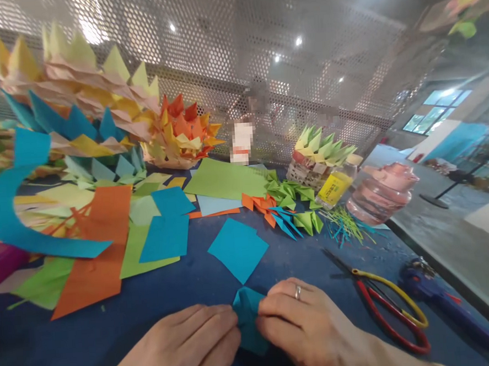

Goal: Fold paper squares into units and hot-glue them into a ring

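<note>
A small piece of blue-teal paper [252, 329], partly folded, lies on the dark blue table at the near middle. My left hand [188, 344] presses its left edge, fingers held together. From the other side my right hand [303, 323], with a ring on one finger, pinches the paper's right edge; both thumbs are mostly hidden. Just beyond are blue paper squares [238, 249], stacked slightly askew. Scissors [384, 301] with red and yellow handles rest to the right of my right hand, blades a little apart.
Orange paper [103, 241], a curled blue strip [6, 219] and green sheets cover the left. Folded-paper layered pieces [82, 104] stand behind. Green folded petals [290, 194], a yellow-labelled bottle [338, 183], a pink jug [381, 194] and a blue-handled tool [450, 303] are on the right.
</note>
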A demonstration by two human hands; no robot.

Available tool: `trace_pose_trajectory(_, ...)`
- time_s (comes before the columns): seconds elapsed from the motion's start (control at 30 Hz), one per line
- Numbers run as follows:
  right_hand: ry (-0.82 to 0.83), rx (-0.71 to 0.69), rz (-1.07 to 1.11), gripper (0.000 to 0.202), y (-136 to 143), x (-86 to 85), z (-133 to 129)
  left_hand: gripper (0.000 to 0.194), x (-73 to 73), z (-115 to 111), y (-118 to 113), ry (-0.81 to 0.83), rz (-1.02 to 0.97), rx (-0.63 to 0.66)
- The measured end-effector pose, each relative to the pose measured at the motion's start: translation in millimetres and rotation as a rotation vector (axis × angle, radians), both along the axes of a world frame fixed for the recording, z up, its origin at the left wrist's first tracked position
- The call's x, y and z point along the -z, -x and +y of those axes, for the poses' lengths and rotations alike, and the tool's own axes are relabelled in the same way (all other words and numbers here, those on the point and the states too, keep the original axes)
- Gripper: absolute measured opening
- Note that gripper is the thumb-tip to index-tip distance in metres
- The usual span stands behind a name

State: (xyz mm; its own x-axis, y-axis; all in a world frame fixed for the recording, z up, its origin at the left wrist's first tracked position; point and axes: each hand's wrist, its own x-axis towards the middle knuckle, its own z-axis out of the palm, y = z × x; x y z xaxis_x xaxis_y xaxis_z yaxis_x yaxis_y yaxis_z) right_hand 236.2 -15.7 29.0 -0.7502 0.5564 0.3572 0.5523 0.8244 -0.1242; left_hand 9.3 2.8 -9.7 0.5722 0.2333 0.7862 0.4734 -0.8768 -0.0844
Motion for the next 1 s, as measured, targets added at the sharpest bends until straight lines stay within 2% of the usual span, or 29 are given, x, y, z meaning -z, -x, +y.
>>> trace_pose_trajectory(0.13, -0.01, -0.043, -0.052, 0.028, -1, -3.9, 1, 0.036, 5.6, -2, 1, 0.066, -0.004, 0.006)
trace_pose_trajectory(0.27, -0.021, -0.042, -0.015, 0.018, 3, -4.9, -1, 0.034, 10.5, -4, 1, 0.105, -0.012, 0.019)
trace_pose_trajectory(0.37, -0.062, -0.038, -0.004, 0.017, 6, 1.3, -2, 0.037, 12.1, -4, 1, 0.112, -0.028, 0.023)
trace_pose_trajectory(0.5, -0.153, -0.096, 0.059, 0.027, 7, 12.4, 0, 0.035, 13.4, -5, 1, 0.114, -0.041, 0.019)
trace_pose_trajectory(0.57, -0.121, -0.1, 0.065, 0.029, 6, 12.0, 0, 0.034, 13.7, -7, 1, 0.109, -0.048, 0.009)
trace_pose_trajectory(0.7, 0.052, -0.069, -0.071, 0.034, 4, -0.8, -4, 0.031, 13.0, -11, 0, 0.14, -0.031, -0.012)
trace_pose_trajectory(0.83, 0.059, -0.066, -0.099, 0.043, 3, -7.0, -6, 0.029, 12.6, -12, -4, 0.213, -0.074, -0.025)
trace_pose_trajectory(1.0, 0.103, -0.042, -0.08, 0.036, 3, -4.5, -6, 0.025, 12.7, -13, -4, 0.227, -0.095, -0.027)
